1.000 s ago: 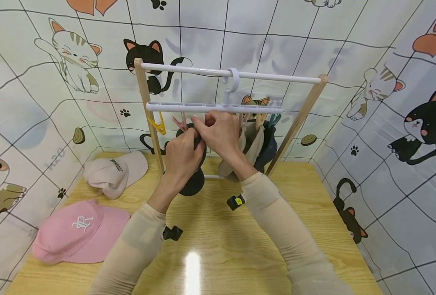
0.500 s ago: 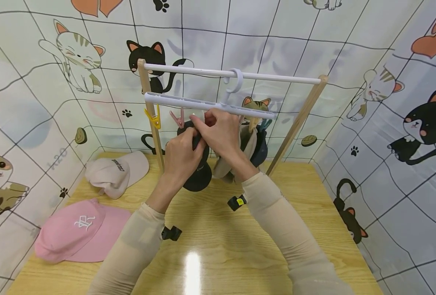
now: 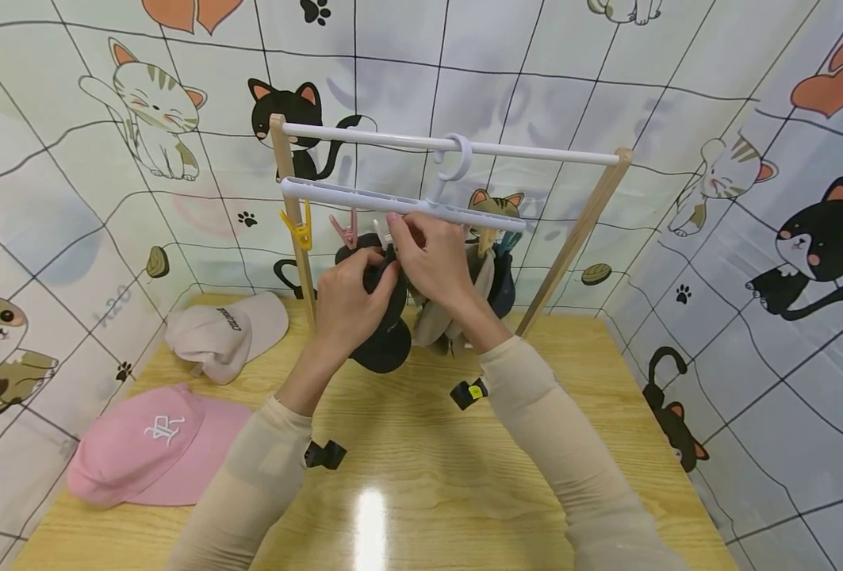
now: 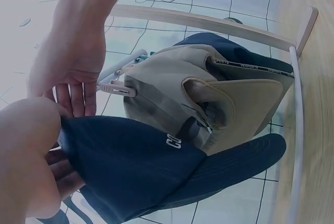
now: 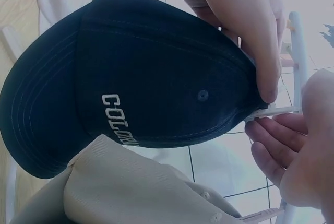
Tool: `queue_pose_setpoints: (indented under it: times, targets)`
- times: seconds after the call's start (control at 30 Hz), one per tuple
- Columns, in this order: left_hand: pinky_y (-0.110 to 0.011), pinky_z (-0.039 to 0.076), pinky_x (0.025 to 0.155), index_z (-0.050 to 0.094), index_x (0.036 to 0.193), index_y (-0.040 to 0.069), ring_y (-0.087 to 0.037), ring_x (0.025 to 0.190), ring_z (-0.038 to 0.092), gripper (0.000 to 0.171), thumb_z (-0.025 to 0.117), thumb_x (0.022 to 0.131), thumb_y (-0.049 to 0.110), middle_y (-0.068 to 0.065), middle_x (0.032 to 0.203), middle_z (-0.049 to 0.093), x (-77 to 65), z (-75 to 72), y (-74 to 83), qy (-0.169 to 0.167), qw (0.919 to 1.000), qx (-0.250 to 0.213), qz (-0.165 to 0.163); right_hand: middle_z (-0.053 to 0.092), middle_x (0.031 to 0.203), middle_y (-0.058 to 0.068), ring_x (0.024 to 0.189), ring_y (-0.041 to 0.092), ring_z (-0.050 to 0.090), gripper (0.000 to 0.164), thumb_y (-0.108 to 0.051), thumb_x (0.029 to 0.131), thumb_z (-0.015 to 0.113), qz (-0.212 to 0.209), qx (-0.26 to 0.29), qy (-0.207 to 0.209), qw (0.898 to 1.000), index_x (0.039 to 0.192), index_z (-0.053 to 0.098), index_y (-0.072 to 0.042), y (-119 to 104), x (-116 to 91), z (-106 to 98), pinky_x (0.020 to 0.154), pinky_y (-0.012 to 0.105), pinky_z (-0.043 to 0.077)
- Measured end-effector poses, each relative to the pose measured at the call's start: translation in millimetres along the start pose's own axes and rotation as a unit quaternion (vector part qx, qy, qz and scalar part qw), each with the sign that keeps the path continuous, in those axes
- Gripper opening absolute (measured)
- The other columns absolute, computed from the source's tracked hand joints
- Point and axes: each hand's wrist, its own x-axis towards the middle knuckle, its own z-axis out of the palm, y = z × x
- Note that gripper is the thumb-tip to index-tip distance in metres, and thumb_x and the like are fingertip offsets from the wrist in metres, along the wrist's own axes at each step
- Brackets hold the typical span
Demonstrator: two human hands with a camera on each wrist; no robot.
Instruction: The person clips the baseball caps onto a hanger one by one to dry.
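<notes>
In the head view, my left hand (image 3: 353, 295) pinches the crown of a dark baseball cap (image 3: 384, 345), which hangs with its brim down. A white clothespin (image 3: 381, 231) sits at the crown, below the white clip hanger (image 3: 364, 198). My right hand (image 3: 435, 258) is beside this clothespin, thumb raised near the bar. In the right wrist view, the right fingers (image 5: 274, 143) lie loosely extended close under the clothespin (image 5: 274, 111). The left thumb presses the cap (image 5: 156, 72). Pale lettering shows on the cap (image 4: 130, 156) in the left wrist view.
A beige cap (image 4: 167, 78) and a navy cap (image 3: 501, 289) hang at the hanger's right. Yellow (image 3: 300, 230) and pink (image 3: 346, 230) clothespins are at its left. A wooden-legged rack (image 3: 581, 230) carries it. A pink cap (image 3: 157, 448) and an off-white cap (image 3: 214, 333) lie on the table (image 3: 407, 476).
The hanger has tilted, its right end lower and its left end higher. My right thumb has shifted up and right, uncovering the white clothespin. My left hand keeps its grip on the dark cap.
</notes>
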Motion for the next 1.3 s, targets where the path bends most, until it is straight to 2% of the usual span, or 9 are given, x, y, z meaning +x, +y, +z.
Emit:
queue_pose_setpoints:
  times: [0.13,0.3,0.4,0.6,0.67,0.87,1.03,1.3]
  targets:
    - [-0.054,0.063,0.082,0.078,0.112,-0.002,-0.039,0.096,0.08,0.023,0.078,0.106,0.02,-0.021,0.113,0.084,-2.4,-3.0,-0.1,-0.022,0.9997,-0.008,-0.001,0.064,0.072,0.008,0.071,0.022,0.058,0.04,-0.031,0.117,0.057,-0.005,0.0,-0.009,1.0,0.089,0.073,-0.008,1.8,-2.3,-3.8,0.091,0.042,0.039]
    - [-0.054,0.063,0.078,0.076,0.123,-0.003,-0.04,0.094,0.079,0.032,0.079,0.105,0.023,-0.022,0.114,0.082,-8.9,-8.9,-1.0,-0.048,0.9987,-0.012,-0.009,0.067,0.08,0.009,0.073,0.023,0.058,0.036,-0.029,0.118,0.055,0.001,0.008,-0.022,1.0,0.104,0.078,-0.006,5.0,-7.9,-8.0,0.084,0.037,0.04]
    - [-0.056,0.063,0.081,0.075,0.132,-0.003,-0.042,0.101,0.079,0.039,0.079,0.105,0.026,-0.022,0.121,0.082,-13.9,-13.9,-1.8,-0.066,0.9976,-0.008,-0.018,0.07,0.086,0.011,0.078,0.025,0.061,0.034,-0.029,0.118,0.055,0.006,0.007,-0.028,1.0,0.113,0.079,-0.005,5.5,-11.9,-10.7,0.08,0.037,0.043]
    - [-0.061,0.061,0.1,0.068,0.149,-0.001,-0.044,0.125,0.074,0.055,0.078,0.106,0.032,-0.023,0.141,0.077,-25.7,-26.0,-3.2,-0.105,0.9939,0.006,-0.031,0.081,0.114,0.013,0.102,0.029,0.077,0.036,-0.029,0.117,0.056,0.012,0.015,-0.039,0.999,0.131,0.078,-0.005,3.0,-20.6,-17.2,0.094,0.045,0.061]
    - [-0.062,0.06,0.105,0.065,0.153,0.0,-0.044,0.129,0.072,0.059,0.079,0.107,0.033,-0.022,0.145,0.076,-30.0,-31.8,-3.9,-0.117,0.9924,0.006,-0.038,0.081,0.124,0.014,0.109,0.029,0.079,0.038,-0.029,0.117,0.055,0.012,0.024,-0.043,0.999,0.136,0.077,-0.004,1.9,-23.9,-19.1,0.099,0.047,0.063]
    - [-0.068,0.05,0.12,0.057,0.162,0.002,-0.046,0.145,0.064,0.068,0.078,0.107,0.037,-0.022,0.157,0.068,-45.4,-50.7,-12.0,-0.151,0.9864,0.017,-0.063,0.076,0.139,0.016,0.118,0.032,0.078,0.043,-0.029,0.116,0.057,0.005,0.054,-0.042,0.998,0.147,0.069,-0.002,-3.4,-35.5,-21.7,0.105,0.05,0.063]
    - [-0.072,0.044,0.126,0.05,0.168,0.007,-0.047,0.156,0.054,0.074,0.075,0.109,0.042,-0.021,0.168,0.058,-60.8,-67.5,-23.7,-0.17,0.9811,0.042,-0.083,0.074,0.144,0.017,0.123,0.033,0.076,0.05,-0.031,0.112,0.058,-0.012,0.065,-0.027,0.997,0.152,0.064,0.0,-9.4,-42.4,-20.0,0.109,0.052,0.06]
    - [-0.073,0.04,0.127,0.049,0.168,0.004,-0.053,0.155,0.052,0.074,0.076,0.108,0.039,-0.026,0.168,0.057,-81.8,-97.9,-39.2,-0.158,0.9812,0.069,-0.087,0.073,0.143,0.023,0.13,0.036,0.073,0.052,-0.027,0.11,0.058,-0.051,0.107,-0.019,0.993,0.15,0.063,0.005,-23.0,-48.1,-14.5,0.116,0.046,0.059]
